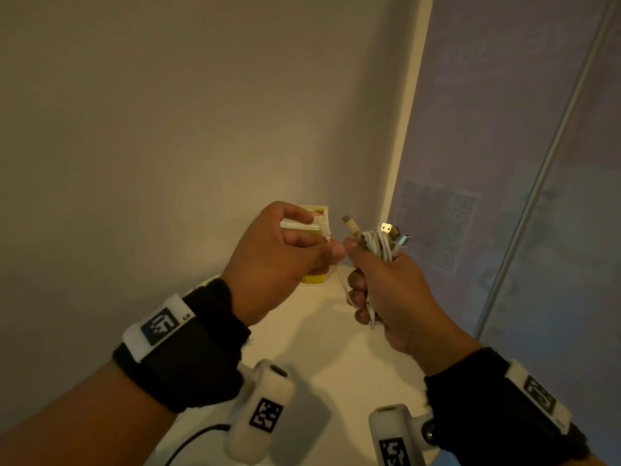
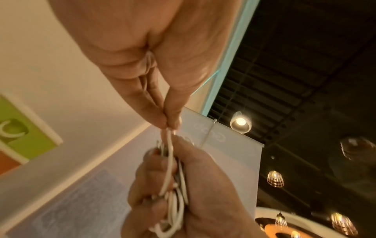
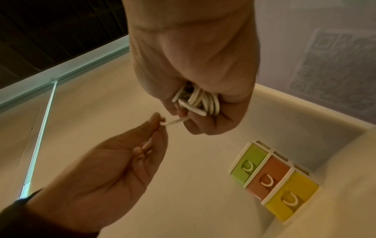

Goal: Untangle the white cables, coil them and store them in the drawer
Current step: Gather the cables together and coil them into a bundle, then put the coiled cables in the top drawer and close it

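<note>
My right hand point(image 1: 376, 280) is closed in a fist round a bundle of white cables point(image 1: 379, 245), held up above the white table point(image 1: 336, 358). Two USB plugs point(image 1: 386, 227) stick out of the top of the fist. In the right wrist view the looped cables point(image 3: 199, 101) bulge from the fist. My left hand point(image 1: 285, 250) pinches one loose strand point(image 3: 175, 121) of the bundle between thumb and forefinger, right beside the fist. The left wrist view shows that strand point(image 2: 170, 154) running from the pinch down into the bundle. The small drawer unit point(image 3: 272, 180) has green, orange and yellow fronts, all closed.
The drawer unit point(image 1: 314, 279) stands at the table's far edge by the wall, mostly hidden behind my left hand. A frosted panel with QR codes point(image 1: 433, 223) and a metal pole point(image 1: 537, 183) rise on the right. A black cord point(image 1: 191, 438) lies at the near left.
</note>
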The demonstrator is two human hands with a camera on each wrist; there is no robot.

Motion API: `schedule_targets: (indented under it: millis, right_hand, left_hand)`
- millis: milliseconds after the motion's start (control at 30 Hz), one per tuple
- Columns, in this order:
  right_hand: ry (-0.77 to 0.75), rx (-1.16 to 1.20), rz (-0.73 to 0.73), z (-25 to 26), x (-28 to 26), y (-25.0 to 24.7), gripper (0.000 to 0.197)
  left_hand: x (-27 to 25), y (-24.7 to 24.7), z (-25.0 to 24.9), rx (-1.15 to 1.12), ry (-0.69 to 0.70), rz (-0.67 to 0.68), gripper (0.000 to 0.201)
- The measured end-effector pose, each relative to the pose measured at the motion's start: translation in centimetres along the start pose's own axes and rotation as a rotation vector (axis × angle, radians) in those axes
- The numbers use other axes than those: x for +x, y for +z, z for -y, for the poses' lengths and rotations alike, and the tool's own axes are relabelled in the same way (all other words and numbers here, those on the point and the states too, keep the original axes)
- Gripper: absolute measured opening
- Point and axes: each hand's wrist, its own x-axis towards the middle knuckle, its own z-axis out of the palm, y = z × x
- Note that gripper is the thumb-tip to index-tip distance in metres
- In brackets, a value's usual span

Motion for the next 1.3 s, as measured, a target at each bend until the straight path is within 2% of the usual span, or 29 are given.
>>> schedule_targets:
  millis: [100,200,267,367,467,533,633,700,767,833,900,967,1033,1133,1233,1300]
  right_hand:
    - [0.062,0.052,0.043,-0.4,-0.2,0.5,0.017]
    - [0.099,0.089,0.087,-0.8,-0.4,0.7,0.03]
    - [0.048,0.024,0.089,-1.1,-0.5,1.0,0.04]
    - [-0.065,-0.086,0.125,-1.3,-0.7,1.5,0.041]
    - [-0.124,-0.159,0.168,-1.3,-0.6,1.5,0.033]
    - [-0.129,-0.193,0.187,-1.2,-0.5,1.3,0.029]
    - [-0.114,-0.22,0.188,-1.3,-0.1,0.8,0.029]
    - [-0.121,-0.234,0.185,-1.3,0.3,0.7,0.025]
    - [-0.143,-0.348,0.178,-1.6,0.7,0.6,0.023]
    - [-0.163,-0.47,0.19,-1.7,1.4,0.7,0.025]
    - [-0.215,-0.601,0.273,-2.0,2.0,1.1,0.022]
    - [-0.338,-0.919,0.318,-2.6,2.7,1.8,0.013]
    - [-0.497,-1.127,0.315,-3.3,3.7,2.3,0.022]
    - [-0.595,-1.108,0.266,-4.1,4.5,2.8,0.038]
    - [-0.515,-1.0,0.263,-4.6,4.8,2.7,0.041]
    - [-0.501,-1.001,0.258,-4.9,5.3,2.5,0.039]
  left_hand:
    - [-0.1,0.8,1.0,-0.089,-0.064,-0.021,0.03]
    - [-0.3,1.2,1.7,-0.138,-0.088,0.028,0.023]
    - [-0.4,1.3,2.0,-0.165,-0.11,0.044,0.02]
    - [-0.2,1.2,2.3,-0.161,-0.14,0.023,0.017]
    - [0.0,0.4,3.0,-0.001,-0.094,-0.011,0.016]
    - [-0.1,0.1,3.3,0.036,-0.094,0.034,0.014]
    - [0.1,-0.1,3.7,-0.071,-0.183,0.155,0.019]
    - [0.5,-0.5,3.4,-0.173,-0.292,0.176,0.023]
    - [0.8,-0.9,2.7,-0.226,-0.367,0.213,0.026]
    - [1.1,-0.9,2.2,-0.155,-0.353,0.264,0.023]
    - [1.5,-0.4,2.3,0.058,-0.302,0.311,0.044]
    - [2.3,0.4,2.7,0.249,-0.237,0.221,0.064]
    - [3.2,0.6,3.5,0.366,-0.142,0.099,0.056]
    - [4.3,0.1,4.3,0.484,-0.104,0.082,0.05]
    - [5.8,-0.5,5.5,0.475,-0.167,0.126,0.049]
    - [6.3,-0.7,5.9,0.512,-0.161,0.164,0.049]
